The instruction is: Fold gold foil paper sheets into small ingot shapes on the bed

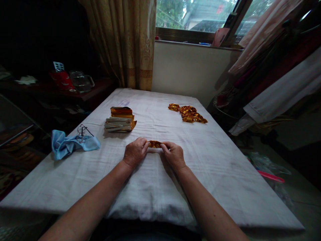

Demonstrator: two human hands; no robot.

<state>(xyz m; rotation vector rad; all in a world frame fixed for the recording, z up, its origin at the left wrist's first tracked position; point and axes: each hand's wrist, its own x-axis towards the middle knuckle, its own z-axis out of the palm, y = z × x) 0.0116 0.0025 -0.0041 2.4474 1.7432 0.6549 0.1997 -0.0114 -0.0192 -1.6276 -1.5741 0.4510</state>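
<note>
Between my two hands is a small piece of folded gold foil paper, pinched at both ends. My left hand grips its left end with thumb and fingers closed. The right end is held the same way by my right hand. Ahead to the left lies a stack of gold foil paper, its grey-white edges showing and one gold face turned up at the back. Several folded gold foil pieces sit in a loose pile at the far right of the table.
White cloth covers the table. On its left lie a light blue cloth and a pair of glasses. A glass jug and a red container stand on a dark side table. Clothes hang at the right.
</note>
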